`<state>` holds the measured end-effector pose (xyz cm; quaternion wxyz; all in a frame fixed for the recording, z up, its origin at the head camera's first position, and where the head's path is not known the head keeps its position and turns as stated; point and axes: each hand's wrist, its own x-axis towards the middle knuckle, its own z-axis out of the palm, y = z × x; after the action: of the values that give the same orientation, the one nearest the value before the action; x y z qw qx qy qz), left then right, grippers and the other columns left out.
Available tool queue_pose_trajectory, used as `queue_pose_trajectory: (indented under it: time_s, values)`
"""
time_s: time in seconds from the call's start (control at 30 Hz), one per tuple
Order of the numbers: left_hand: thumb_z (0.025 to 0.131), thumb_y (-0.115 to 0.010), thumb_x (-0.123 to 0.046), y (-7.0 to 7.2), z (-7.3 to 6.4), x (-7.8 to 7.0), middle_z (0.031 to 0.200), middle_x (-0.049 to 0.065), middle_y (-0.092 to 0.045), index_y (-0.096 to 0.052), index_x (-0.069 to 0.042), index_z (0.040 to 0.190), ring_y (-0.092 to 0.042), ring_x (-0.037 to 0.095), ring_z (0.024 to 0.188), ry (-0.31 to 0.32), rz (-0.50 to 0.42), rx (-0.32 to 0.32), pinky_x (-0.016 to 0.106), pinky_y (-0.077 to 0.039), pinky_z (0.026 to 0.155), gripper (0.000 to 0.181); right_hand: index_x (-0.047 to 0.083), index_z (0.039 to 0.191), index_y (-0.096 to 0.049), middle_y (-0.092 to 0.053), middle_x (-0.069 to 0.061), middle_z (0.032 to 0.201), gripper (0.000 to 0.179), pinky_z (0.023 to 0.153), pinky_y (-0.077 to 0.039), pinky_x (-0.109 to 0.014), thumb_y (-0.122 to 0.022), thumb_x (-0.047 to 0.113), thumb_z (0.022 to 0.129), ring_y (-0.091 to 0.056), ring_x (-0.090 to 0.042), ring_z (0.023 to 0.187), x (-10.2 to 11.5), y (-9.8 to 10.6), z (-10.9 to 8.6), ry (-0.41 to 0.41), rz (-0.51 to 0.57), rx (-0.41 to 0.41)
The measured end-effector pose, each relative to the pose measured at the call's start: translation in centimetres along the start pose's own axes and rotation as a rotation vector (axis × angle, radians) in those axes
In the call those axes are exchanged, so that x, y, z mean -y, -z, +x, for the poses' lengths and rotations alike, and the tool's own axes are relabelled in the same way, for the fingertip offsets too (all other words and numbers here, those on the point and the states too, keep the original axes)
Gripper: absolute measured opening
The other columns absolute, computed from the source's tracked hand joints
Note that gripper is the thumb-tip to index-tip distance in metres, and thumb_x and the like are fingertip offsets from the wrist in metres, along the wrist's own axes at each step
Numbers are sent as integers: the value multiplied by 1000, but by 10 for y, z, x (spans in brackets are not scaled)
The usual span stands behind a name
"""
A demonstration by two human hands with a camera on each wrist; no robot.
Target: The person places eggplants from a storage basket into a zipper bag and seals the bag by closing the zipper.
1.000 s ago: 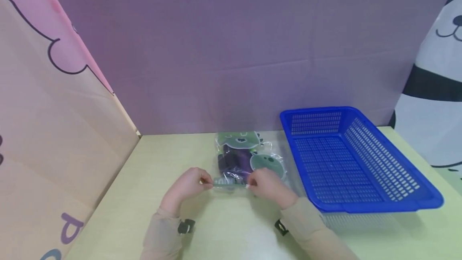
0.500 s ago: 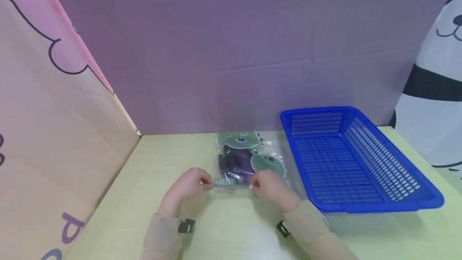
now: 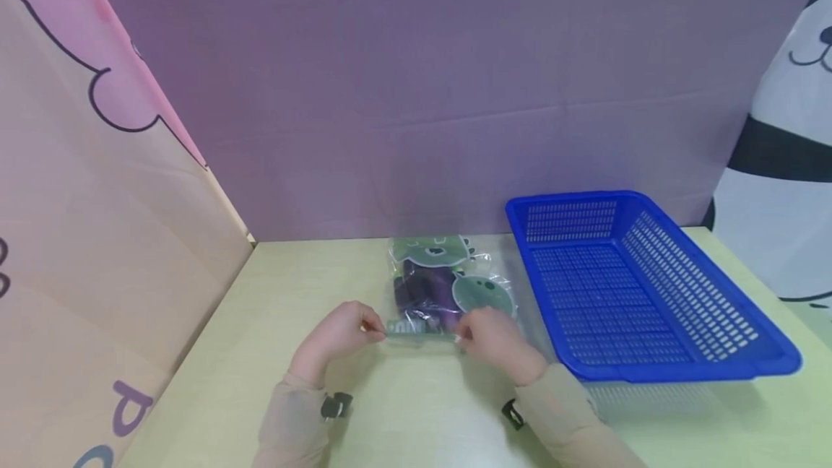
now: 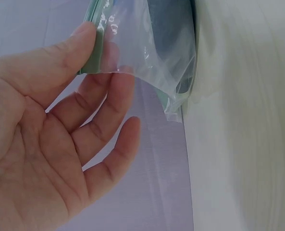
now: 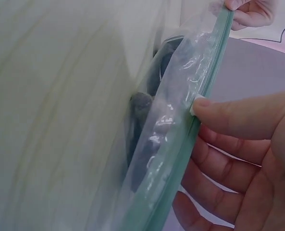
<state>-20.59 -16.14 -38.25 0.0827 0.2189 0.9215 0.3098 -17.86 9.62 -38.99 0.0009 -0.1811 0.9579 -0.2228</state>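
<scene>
A clear zip bag (image 3: 425, 291) printed with green cartoon faces lies on the table, with dark and purple contents inside. Along its near edge runs a green zip strip (image 5: 180, 149), raised toward me. My left hand (image 3: 338, 338) pinches the left end of this strip between thumb and forefinger; its other fingers (image 4: 113, 163) curve loosely below in the left wrist view. At a point along the strip, my right hand (image 3: 497, 344) pinches a small white slider (image 5: 195, 103), thumb on top and fingers behind the strip. The bag's right part is partly covered by the right hand.
A blue plastic basket (image 3: 552, 302) with latticed walls stands to the right of the bag. Behind the table (image 3: 292, 273) hangs a purple cloth backdrop (image 3: 390, 107), and a printed cloth (image 3: 97, 222) closes off the left side.
My right hand has slid a short way to the right along the green strip with the white slider. The left hand keeps its pinch in nearly the same place.
</scene>
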Motion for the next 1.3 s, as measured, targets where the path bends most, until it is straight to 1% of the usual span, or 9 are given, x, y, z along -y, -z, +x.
queue_pose_trajectory:
  time_s: [0.17, 0.3, 0.4, 0.6, 0.8, 0.93, 1.07, 1.17, 1.3]
  values:
    - [80, -70, -3, 0, 0, 3, 84, 2, -71, -72, -7, 81, -61, 12, 77, 11, -7, 4, 32, -53, 76, 4, 9, 68, -65, -64, 1, 66, 11, 56, -50, -29, -70, 5, 77, -55, -12, 57, 5, 4, 0, 15, -37, 8]
    - [80, -69, -3, 0, -1, 3, 85, 2, -71, -72, -9, 80, -60, 11, 76, 26, -9, 8, 32, -53, 76, 7, 12, 56, -54, -54, 5, 56, 24, 47, -40, -24, -62, -3, 73, -44, -9, 49, 10, 9, 2, 49, -81, 5]
    - [80, -69, -2, 1, -2, 2, 83, 2, -71, -71, -9, 79, -59, 10, 72, 24, -3, 11, 30, -53, 73, 8, 13, 53, -50, -50, 6, 52, 28, 43, -38, -23, -58, -7, 71, -41, -9, 47, 15, 13, 4, 56, -109, 14]
    - [81, -67, -2, 3, -2, 2, 79, 1, -70, -71, -8, 78, -54, 8, 66, 6, 9, 36, 27, -50, 67, 8, 13, 57, -57, -54, 4, 55, 25, 44, -43, -24, -61, -7, 72, -47, -11, 48, 23, 23, 10, 2, -192, 81]
    - [80, -66, 0, 4, 0, 3, 75, 0, -68, -71, -6, 77, -51, 9, 63, -13, 33, 53, 25, -48, 63, 8, 12, 63, -63, -59, 3, 60, 18, 47, -46, -27, -64, -4, 72, -50, -12, 52, 23, 28, 12, -22, -271, 127]
    - [79, -66, 0, 3, 0, 3, 74, 0, -68, -71, -7, 75, -51, 9, 62, -7, 38, 57, 26, -49, 64, 9, 12, 72, -70, -64, -1, 65, 14, 51, -50, -32, -69, -2, 70, -55, -15, 56, 22, 30, 10, -8, -313, 140]
    - [79, -66, -1, 2, -1, 3, 73, 0, -68, -70, -7, 74, -51, 10, 62, 3, 38, 58, 26, -49, 64, 9, 11, 64, -64, -61, -2, 63, 18, 51, -51, -36, -63, -6, 70, -54, -16, 55, 23, 33, 9, 21, -369, 153]
    - [79, -67, 0, 2, -2, 3, 73, -1, -67, -70, -7, 75, -52, 10, 62, 13, 38, 60, 26, -49, 64, 9, 12, 60, -58, -58, 0, 61, 23, 52, -50, -34, -57, -9, 70, -50, -14, 55, 24, 36, 11, 46, -399, 215]
    - [80, -67, 0, 1, -2, 1, 73, -1, -67, -71, -6, 75, -52, 10, 63, 3, 40, 70, 26, -50, 66, 8, 11, 73, -66, -64, 0, 71, 22, 54, -49, -30, -57, -9, 69, -51, -13, 59, 22, 38, 14, 54, -415, 341]
